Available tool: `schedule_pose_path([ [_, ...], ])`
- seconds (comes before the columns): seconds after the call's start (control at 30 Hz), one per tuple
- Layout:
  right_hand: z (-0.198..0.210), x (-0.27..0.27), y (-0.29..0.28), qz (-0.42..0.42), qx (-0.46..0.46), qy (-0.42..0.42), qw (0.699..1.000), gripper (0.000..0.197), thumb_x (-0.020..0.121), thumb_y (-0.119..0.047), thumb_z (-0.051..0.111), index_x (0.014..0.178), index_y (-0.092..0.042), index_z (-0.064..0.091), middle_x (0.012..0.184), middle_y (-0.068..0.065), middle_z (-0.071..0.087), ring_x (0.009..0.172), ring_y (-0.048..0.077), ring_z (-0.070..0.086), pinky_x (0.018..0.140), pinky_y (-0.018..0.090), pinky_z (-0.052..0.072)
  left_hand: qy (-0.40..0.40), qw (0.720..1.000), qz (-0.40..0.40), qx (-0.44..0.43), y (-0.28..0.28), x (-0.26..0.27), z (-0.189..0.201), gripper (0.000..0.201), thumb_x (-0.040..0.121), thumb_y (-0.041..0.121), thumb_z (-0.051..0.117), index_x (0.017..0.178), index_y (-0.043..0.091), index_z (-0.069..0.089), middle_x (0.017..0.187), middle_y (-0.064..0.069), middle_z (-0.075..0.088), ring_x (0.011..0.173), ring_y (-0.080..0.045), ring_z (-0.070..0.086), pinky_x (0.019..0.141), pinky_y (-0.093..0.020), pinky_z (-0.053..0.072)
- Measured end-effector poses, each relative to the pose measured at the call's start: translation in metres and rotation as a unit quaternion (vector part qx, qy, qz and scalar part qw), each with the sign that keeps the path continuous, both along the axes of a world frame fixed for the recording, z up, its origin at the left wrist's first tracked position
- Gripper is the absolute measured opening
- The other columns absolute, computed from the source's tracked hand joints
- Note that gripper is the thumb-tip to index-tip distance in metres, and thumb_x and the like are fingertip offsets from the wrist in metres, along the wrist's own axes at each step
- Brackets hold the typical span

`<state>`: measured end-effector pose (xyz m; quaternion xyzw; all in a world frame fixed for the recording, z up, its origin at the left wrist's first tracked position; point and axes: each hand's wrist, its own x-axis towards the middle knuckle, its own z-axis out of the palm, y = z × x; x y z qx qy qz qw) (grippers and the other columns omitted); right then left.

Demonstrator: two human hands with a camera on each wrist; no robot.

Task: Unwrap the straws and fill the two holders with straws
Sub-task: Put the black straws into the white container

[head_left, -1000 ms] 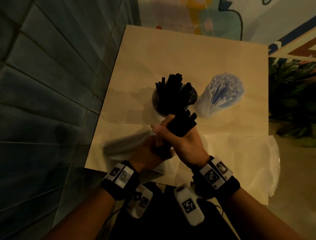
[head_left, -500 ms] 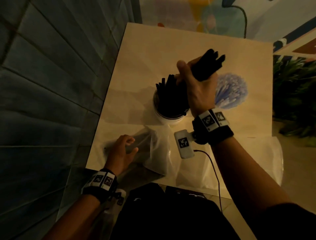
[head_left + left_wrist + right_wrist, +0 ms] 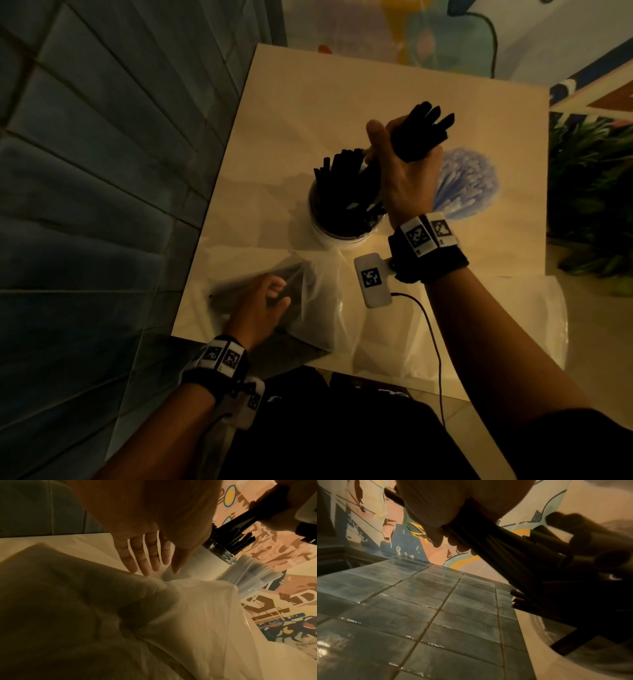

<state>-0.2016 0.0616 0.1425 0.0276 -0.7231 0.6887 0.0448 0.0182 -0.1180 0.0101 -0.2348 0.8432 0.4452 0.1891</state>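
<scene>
Black straws (image 3: 416,137) gripped in right hand (image 3: 407,178), lower ends seemingly in holder (image 3: 215,553)

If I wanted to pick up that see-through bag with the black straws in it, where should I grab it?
Probably around the dark, full end of the plastic bag, from above, beside the left hand hovering open over it. The straws there make it firm; its pale end looks slack and empty, so they might slide out.

The head view looks steeply down on the pale surface (image 3: 376,102) from above. The left wrist view sits low and close over the plastic wrap (image 3: 85,615), facing the black-straw holder (image 3: 214,553); the right wrist view peers closely into that holder (image 3: 556,655).
</scene>
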Motion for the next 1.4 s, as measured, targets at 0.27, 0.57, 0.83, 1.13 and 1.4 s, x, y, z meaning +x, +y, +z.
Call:
schedule_pose_path([
  [0.27,-0.019,0.013,0.002,0.115,0.093,-0.057,0.987,0.027,0.08,-0.023,0.081,0.098,-0.011,0.064,0.091,0.001,0.07,0.087,0.013,0.069,0.081,0.034,0.057,0.076,0.996,0.028,0.033,0.005,-0.008,0.003,0.034,0.083,0.014,0.077,0.105,0.025,0.053,0.111,0.005,0.059,0.104,-0.007,0.058,0.097,-0.038,0.051],
  [0.57,-0.015,0.031,0.058,0.112,0.119,0.001,0.987,0.073,0.076,-0.037,0.082,0.131,-0.006,0.046,0.131,0.007,0.055,0.121,0.011,0.057,0.101,0.027,0.049,0.121,0.993,-0.003,0.008,0.013,-0.077,0.033,0.11,0.059,0.053,0.086,0.148,0.023,0.029,0.148,0.0,0.034,0.134,-0.019,0.038,0.11,-0.039,0.04],
  [0.83,-0.052,0.044,0.06,0.148,0.201,-0.051,0.967,0.133,0.06,-0.074,0.075,0.157,-0.023,0.001,0.163,0.003,0.017,0.147,0.013,0.025,0.119,0.042,0.031,0.113,0.99,-0.074,-0.051,0.031,-0.147,0.031,0.144,0.038,0.058,0.093,0.153,0.032,0.01,0.158,0.005,0.024,0.144,-0.021,0.03,0.114,-0.051,0.034],
  [1.13,-0.002,-0.016,0.019,0.049,0.09,0.11,0.989,0.083,0.095,-0.049,0.053,0.154,-0.004,0.018,0.159,0.013,0.026,0.143,0.024,0.037,0.112,0.047,0.04,0.156,0.968,-0.154,-0.122,0.035,-0.169,0.029,0.141,0.039,0.081,0.078,0.154,0.031,0.014,0.156,0.007,0.029,0.143,-0.015,0.031,0.114,-0.046,0.035],
  [1.4,-0.05,0.018,0.026,0.259,0.352,0.2,0.877,0.044,0.105,-0.034,0.037,0.132,-0.009,0.06,0.142,0.007,0.055,0.139,0.024,0.043,0.112,0.047,0.036,0.196,0.967,-0.122,-0.107,0.042,-0.182,0.031,0.103,0.056,0.087,0.065,0.142,0.037,0.037,0.135,0.012,0.054,0.12,-0.01,0.056,0.094,-0.039,0.054],
])
